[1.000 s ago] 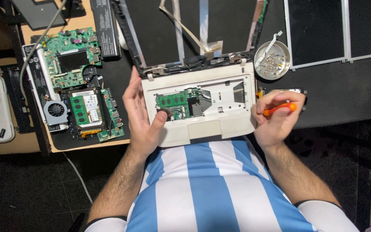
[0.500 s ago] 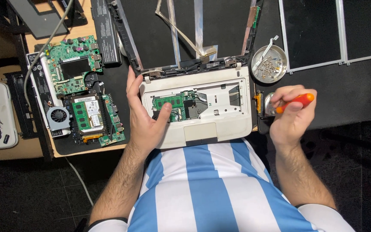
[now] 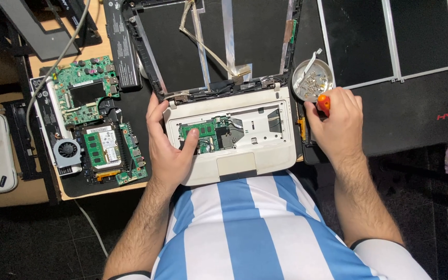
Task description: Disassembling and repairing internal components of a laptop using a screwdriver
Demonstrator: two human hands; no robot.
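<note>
A dark mat covers most of the worktop (image 3: 416, 111), with bare wood showing at the left edge and a dark floor below. On the mat sits a white laptop base (image 3: 232, 137), its keyboard gone, its long axis running left to right in front of the person, pressed close against the blue-and-white striped shirt. The empty black screen frame (image 3: 219, 44) stands hinged behind it, loose ribbon cables trailing down its back.

The left hand (image 3: 169, 142) rests on the left end of the base, palm on the casing, thumb hooked over the far edge, one fingertip pressed onto the small green circuit board (image 3: 199, 136) in the open bay. It grasps nothing; it lies flat and steadies the shell.

The right hand (image 3: 338, 124) is just off the right end of the base, clenched around a screwdriver with an orange handle (image 3: 323, 103); only the handle's top shows, so I cannot tell where the tip points. That hand is beside a round metal dish (image 3: 313, 80) of small screws, the dish just beyond its knuckles.

So the green board lies under the left hand and well to the left of the right one, across the width of the bay.

Further left, apart from both hands, lie two stripped green motherboards (image 3: 86, 93), one with a small fan (image 3: 68, 151), and a black battery bar (image 3: 122, 44). Two flat display panels (image 3: 390, 39) lie at the right.
</note>
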